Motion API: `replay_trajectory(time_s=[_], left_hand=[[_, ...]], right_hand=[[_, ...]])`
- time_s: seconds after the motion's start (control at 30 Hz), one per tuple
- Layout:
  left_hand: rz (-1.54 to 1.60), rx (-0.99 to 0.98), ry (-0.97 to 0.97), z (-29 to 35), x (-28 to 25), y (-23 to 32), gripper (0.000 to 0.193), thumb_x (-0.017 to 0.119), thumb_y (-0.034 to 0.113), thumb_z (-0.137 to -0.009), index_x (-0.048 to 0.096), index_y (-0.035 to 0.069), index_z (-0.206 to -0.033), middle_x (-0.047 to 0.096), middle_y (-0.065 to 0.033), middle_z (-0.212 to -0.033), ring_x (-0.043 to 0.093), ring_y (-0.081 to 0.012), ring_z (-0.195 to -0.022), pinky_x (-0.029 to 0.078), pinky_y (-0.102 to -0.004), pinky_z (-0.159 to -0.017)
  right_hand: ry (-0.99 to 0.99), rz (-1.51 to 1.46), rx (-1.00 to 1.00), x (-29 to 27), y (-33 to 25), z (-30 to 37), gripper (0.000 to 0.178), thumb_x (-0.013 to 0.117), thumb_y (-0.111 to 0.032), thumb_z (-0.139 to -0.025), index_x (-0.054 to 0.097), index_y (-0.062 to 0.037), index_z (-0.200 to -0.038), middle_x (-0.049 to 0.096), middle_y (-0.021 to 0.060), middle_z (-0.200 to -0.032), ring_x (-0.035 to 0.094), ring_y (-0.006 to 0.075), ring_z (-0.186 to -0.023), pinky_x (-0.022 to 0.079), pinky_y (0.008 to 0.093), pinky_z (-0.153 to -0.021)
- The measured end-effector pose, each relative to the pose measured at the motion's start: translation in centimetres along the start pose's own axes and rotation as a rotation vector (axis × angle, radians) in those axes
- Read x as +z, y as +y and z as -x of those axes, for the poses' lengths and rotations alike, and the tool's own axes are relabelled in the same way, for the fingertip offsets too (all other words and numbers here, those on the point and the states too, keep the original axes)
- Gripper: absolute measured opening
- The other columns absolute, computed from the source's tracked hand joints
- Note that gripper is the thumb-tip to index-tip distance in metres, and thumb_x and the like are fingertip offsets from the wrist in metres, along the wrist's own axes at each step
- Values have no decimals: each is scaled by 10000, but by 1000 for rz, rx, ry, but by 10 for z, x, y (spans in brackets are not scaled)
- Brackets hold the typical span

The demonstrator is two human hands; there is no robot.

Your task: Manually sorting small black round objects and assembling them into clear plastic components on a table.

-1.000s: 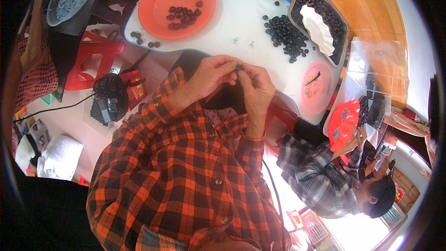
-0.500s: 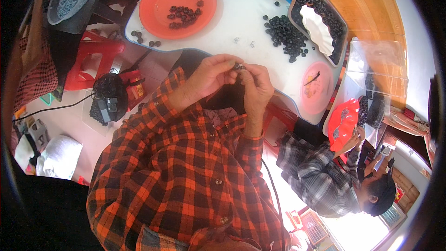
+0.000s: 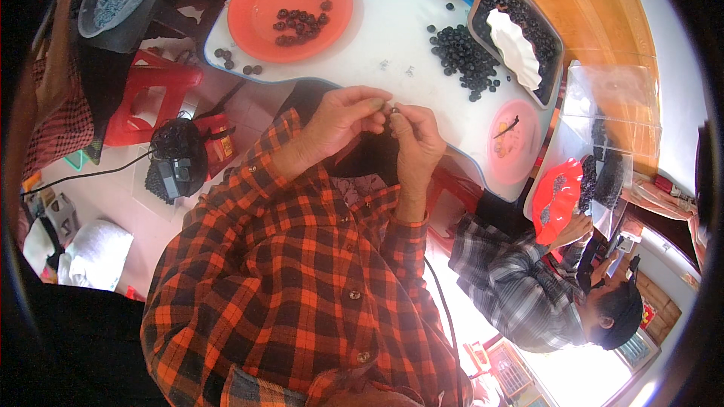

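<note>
Both my hands are held close together just off the near edge of the white table (image 3: 377, 45). My right hand (image 3: 419, 139) pinches a small dark round part (image 3: 393, 109) between thumb and forefinger. Its fine details are too small to make out. My left hand (image 3: 347, 119) is beside it, thumb and forefinger pressed together; whatever they hold, if anything, is too small to tell. Beyond my left hand lies an orange-red plate (image 3: 241, 11) with several small black round parts (image 3: 300, 26). To the right, a loose heap of black round parts (image 3: 464, 60) lies on the table.
A few dark parts (image 3: 253, 70) lie near the table's left edge. At right are a dark-filled tray (image 3: 554, 38), a white scalloped dish (image 3: 513, 49) and a pink plate (image 3: 520, 162). A co-worker in a plaid shirt (image 3: 513, 286) handles a red dish (image 3: 556, 200).
My left fingertips have drawn slightly away from the dark part, which stays in my right fingers. The co-worker's hand beside the red dish has shifted a little.
</note>
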State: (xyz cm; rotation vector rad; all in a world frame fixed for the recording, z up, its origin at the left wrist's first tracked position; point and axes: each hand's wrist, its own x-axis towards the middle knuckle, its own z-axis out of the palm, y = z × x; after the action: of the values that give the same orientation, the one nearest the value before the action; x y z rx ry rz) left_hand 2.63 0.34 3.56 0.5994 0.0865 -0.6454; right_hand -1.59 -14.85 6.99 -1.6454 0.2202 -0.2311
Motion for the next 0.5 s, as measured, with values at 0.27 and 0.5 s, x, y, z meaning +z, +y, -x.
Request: replay_trajectory(time_s=[0.27,0.5], left_hand=[[69,-3,-25,1,2,0,296,540,74,-1000,583,-59,-1261,674,-112,-987,690,-166,-892,605,-289,-824],[73,-19,-31,1,-2,-4,290,550,76,-996,591,-56,-1250,678,-116,-980,693,-167,-869,611,-287,-800]], right_hand=[[39,83,-45,0,1,0,137,698,48,-847,709,-7,-972,619,37,-939,576,100,-822,465,215,-700],[24,58,-46,0,2,0,161,707,52,-833,718,-18,-978,607,30,-924,567,99,-825,452,213,-717]])
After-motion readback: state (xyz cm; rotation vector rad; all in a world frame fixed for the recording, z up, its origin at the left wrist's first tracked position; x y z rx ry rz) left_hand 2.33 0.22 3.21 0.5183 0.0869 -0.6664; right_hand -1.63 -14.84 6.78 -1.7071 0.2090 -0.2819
